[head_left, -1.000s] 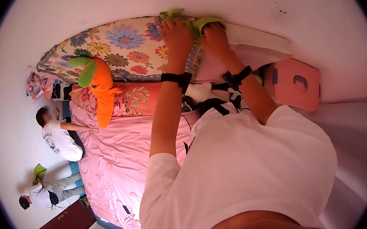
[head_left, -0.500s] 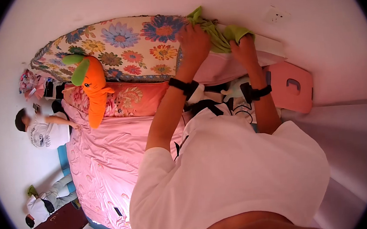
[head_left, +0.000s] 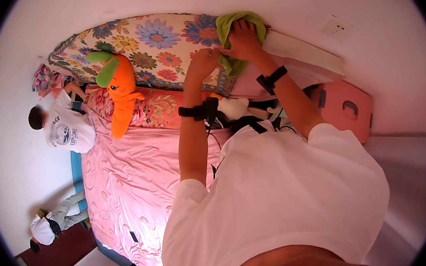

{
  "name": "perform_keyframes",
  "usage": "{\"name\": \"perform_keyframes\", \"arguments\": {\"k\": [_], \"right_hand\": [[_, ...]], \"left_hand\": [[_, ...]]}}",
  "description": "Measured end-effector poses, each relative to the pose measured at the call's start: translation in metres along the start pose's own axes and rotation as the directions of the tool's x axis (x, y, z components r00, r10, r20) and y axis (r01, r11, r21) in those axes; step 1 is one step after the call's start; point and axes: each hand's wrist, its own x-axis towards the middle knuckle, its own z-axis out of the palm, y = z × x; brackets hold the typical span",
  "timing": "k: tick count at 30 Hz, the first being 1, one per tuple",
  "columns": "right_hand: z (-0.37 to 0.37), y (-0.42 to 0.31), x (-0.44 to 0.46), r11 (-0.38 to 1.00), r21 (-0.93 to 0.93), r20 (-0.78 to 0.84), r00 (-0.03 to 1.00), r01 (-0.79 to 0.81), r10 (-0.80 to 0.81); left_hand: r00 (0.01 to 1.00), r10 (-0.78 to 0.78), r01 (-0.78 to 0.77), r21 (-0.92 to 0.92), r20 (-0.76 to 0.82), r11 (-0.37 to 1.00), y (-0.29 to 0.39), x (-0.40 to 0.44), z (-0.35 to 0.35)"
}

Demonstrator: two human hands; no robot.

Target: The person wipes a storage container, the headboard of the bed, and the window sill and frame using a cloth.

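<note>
A green cloth (head_left: 232, 66) lies bunched over the right end of a flower-patterned cover (head_left: 156, 34) by the wall. My right hand (head_left: 244, 41) rests on the cloth with its fingers apart. Just to its left, my left hand (head_left: 204, 65) has its fingers curled together, the fingertips at the cloth's left edge and close to my right thumb. Both wrists wear black bands. Under the flowered cover and to the right shows a pale pink fabric (head_left: 263, 73).
An orange plush toy (head_left: 122, 93) with green leaves leans on a red floral pillow (head_left: 162, 107). Pink bedding (head_left: 130, 170) spreads below, with a dark phone-like object (head_left: 133, 236). A pink board (head_left: 345, 109) stands at right. Two people (head_left: 70, 126) (head_left: 44, 226) are at left.
The green cloth now lies rounded under my right hand, which has moved up and left. My left hand has moved down and left. The nearer person at left leans in toward the bed's head.
</note>
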Motion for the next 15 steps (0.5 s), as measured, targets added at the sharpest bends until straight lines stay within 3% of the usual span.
{"name": "perform_keyframes", "arguments": {"k": [2,3,4,6,7,8,9,10,11,12,13,15], "right_hand": [[-0.005,0.001,-0.002,0.997,-0.045,0.059,0.997,0.06,-0.058],[-0.01,0.005,-0.005,0.997,-0.041,0.079,0.995,0.068,-0.064],[-0.016,0.012,-0.006,0.992,0.012,0.043,0.991,0.129,-0.129],[-0.01,0.018,-0.004,0.978,0.066,0.01,0.98,0.199,-0.2],[0.005,0.019,0.0,0.989,0.023,0.013,0.989,0.145,-0.145],[0.018,0.021,0.003,0.996,-0.019,0.016,0.996,0.087,-0.087],[0.023,0.023,0.004,0.996,-0.015,0.031,0.996,0.089,-0.089],[0.024,0.024,0.006,0.996,0.024,-0.042,0.995,0.092,-0.091],[0.026,0.023,0.004,0.993,0.065,-0.114,0.99,0.093,-0.086],[0.028,0.02,0.003,0.994,0.105,-0.086,0.996,0.034,-0.025],[0.031,0.018,-0.001,0.993,0.116,-0.073,0.997,0.032,-0.024],[0.024,0.02,0.008,0.979,0.186,-0.203,0.978,0.08,-0.041]], "left_hand": [[0.979,0.193,-0.19,-0.051,0.071,0.98,0.051,-0.041,-0.026],[0.93,0.362,-0.341,-0.217,0.066,0.915,0.074,-0.06,-0.033],[0.853,0.522,-0.478,-0.371,0.023,0.796,0.098,-0.078,-0.041],[0.726,0.678,-0.531,-0.719,-0.113,0.449,0.162,-0.14,-0.053],[0.661,0.667,-0.65,-0.706,-0.343,0.28,0.171,-0.166,-0.046],[0.667,0.658,-0.646,-0.71,-0.349,0.28,0.186,-0.183,-0.059],[0.644,0.753,-0.488,-0.829,-0.131,0.273,0.205,-0.199,-0.081],[0.558,0.826,-0.305,-0.907,0.077,0.29,0.213,-0.214,-0.09],[0.612,0.772,-0.321,-0.946,-0.174,0.041,0.204,-0.234,-0.07],[0.579,0.775,-0.325,-0.944,-0.254,-0.067,0.203,-0.242,-0.065],[0.553,0.792,-0.315,-0.945,-0.259,-0.089,0.204,-0.244,-0.062],[0.515,0.818,-0.296,-0.949,-0.257,-0.111,0.209,-0.244,-0.054]]}}
